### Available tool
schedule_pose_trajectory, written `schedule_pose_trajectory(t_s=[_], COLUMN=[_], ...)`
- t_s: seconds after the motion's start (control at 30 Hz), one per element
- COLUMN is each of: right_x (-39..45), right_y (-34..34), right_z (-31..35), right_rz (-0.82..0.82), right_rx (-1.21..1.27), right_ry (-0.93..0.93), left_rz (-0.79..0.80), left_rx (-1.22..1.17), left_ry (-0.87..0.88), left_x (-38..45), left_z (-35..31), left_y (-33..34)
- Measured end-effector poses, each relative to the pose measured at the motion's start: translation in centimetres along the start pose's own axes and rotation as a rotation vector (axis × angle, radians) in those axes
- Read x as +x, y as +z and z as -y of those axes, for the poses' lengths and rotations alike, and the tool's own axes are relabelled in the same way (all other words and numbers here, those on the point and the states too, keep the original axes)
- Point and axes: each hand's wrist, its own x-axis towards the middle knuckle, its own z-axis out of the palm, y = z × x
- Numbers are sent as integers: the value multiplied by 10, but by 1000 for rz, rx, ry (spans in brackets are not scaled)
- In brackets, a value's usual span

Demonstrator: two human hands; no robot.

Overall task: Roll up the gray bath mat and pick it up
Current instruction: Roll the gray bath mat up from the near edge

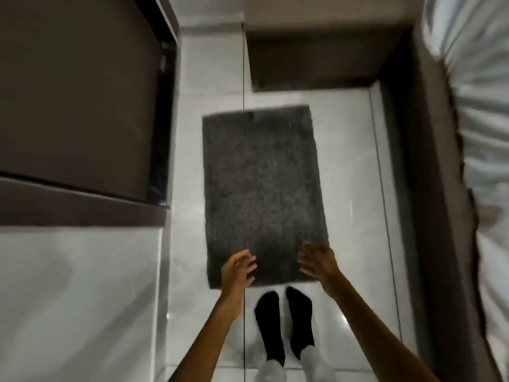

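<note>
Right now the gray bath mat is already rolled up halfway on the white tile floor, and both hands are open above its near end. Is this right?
Not quite. The head view shows the gray bath mat lying completely flat and unrolled on the white tile floor. The rest holds: the left hand and right hand are both open above its near end.

Speckled dark gray bath mat [261, 188]; glossy white floor tiles [349, 188]; black socks [283, 321]; white bedsheet [479, 106].

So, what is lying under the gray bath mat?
The gray bath mat lies flat on the glossy white tile floor, which shows all around it. Anything directly beneath the mat is covered, so it cannot be seen.
</note>
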Motion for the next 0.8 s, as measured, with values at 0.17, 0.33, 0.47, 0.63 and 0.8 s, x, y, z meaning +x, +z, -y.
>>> schedule_pose_trajectory(t_s=[0.17, 0.33, 0.47, 0.63, 0.8], right_x=[142, 249, 287, 283, 260], right_y=[-30, -33, -24, -22, -18], right_z=[-131, -204, -222, -227, -210], right_rz=[-95, -248, -396, -451, -508], right_rx=[109, 263, 339, 332, -311], right_ry=[88, 132, 165, 79, -483], left_rz=[-134, -242, -242, -392, -411], left_rx=[-195, -441, -460, -459, -57], left_ry=[-236, -340, -396, -275, 230], left_x=[128, 222, 260, 260, 246], left_z=[140, 209, 218, 219, 193], left_y=[-25, -20, -14, -8, -4])
